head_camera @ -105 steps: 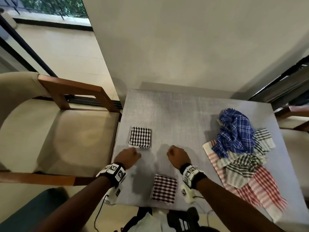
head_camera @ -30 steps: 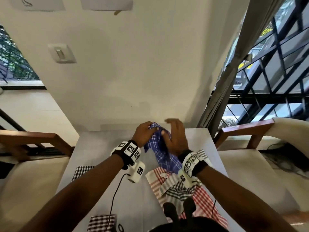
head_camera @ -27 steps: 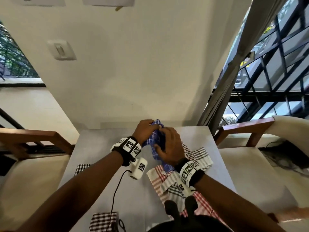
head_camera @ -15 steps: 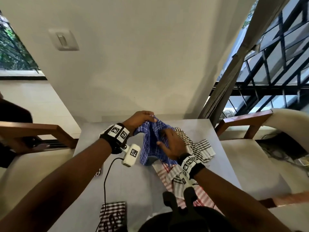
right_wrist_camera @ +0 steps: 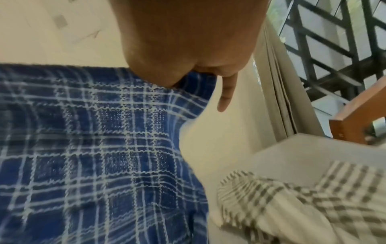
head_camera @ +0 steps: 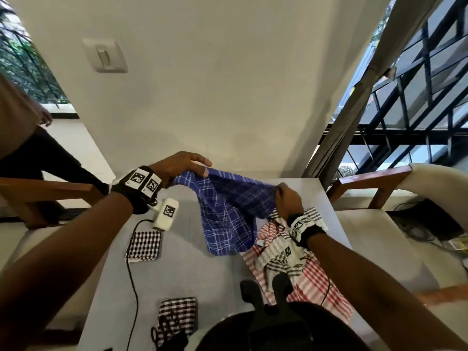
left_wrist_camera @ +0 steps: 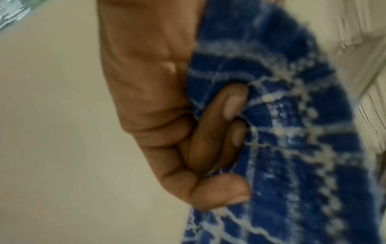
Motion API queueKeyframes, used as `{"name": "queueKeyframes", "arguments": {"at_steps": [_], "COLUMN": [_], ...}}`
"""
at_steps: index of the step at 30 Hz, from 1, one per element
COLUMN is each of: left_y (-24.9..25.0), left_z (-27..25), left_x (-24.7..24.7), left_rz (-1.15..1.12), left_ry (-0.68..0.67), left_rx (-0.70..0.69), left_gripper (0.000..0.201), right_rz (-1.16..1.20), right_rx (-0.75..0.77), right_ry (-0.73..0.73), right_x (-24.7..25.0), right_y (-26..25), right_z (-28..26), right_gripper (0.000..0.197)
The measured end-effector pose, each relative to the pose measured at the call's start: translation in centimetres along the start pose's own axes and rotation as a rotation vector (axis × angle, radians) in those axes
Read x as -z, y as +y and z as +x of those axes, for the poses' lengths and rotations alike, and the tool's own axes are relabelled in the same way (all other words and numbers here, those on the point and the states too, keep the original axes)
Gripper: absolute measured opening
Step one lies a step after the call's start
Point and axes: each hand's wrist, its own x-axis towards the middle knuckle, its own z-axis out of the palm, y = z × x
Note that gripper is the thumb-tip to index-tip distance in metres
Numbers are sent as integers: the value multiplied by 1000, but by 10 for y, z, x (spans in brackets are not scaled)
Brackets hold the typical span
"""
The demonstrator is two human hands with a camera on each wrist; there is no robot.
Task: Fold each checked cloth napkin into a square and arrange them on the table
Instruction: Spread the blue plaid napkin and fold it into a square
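— How far along is the folding?

— Two small squares lie finished on the counter (head_camera: 192,269): a black-checked square (head_camera: 144,245) below the left hand's grip, a dark red-checked square (head_camera: 177,314) nearer the person's body; I'd say well under half is done.

— And now?

— The blue checked napkin (head_camera: 228,216) hangs stretched between both grips; the left hand (head_camera: 181,165) is clamped on one top corner, fingers curled into the cloth; the right hand (head_camera: 288,200) pinches the other corner.

— What's left?

— This one needs folding; just under the right grip a heap waits: a grey-striped napkin (head_camera: 278,257) atop a red-checked napkin (head_camera: 316,285).
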Motion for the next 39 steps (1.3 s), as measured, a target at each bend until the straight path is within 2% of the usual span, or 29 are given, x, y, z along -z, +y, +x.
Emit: {"name": "queueKeyframes", "arguments": {"at_steps": [3,5,8,11,14,17,20,23,28,31,34,39], "left_y": [-5,-5,-1,7,23,41,46,32,-28,-89,-155,-227], "left_z": [-2,-4,-5,-3,-2,-6,-16,-34,-68,-78,-81,-95], "left_x": [27,40,61,87,109,116,113,104,68,51,41,12], "left_rz": [603,758,786,790,746,740,740,735,750,797,825,831], "left_ry": [44,97,254,423,556,663,717,726,726,693,559,372], "left_rx": [-10,-27,-68,-94,-134,-224,-324,-397,-354,-308,-276,-320], "left_gripper": [30,22,16,29,23,18,17,22,14,23,25,25], "right_rz": [14,-13,-106,-167,-206,-163,-66,37,104,27,-14,-62], "right_rx": [63,158,261,273,250,251,269,323,402,435,400,350], "right_ry": [78,83,101,83,73,154,292,388,348,222,31,-144], "right_x": [33,54,83,108,127,143,155,156,125,90,50,9], "right_y": [-9,-21,-37,-49,-66,-83,-94,-93,-59,-23,20,66], "right_z": [28,50,84,117,147,159,150,122,47,-1,-43,-102], "right_gripper": [26,27,32,27,24,24,27,31,30,28,26,24]}}
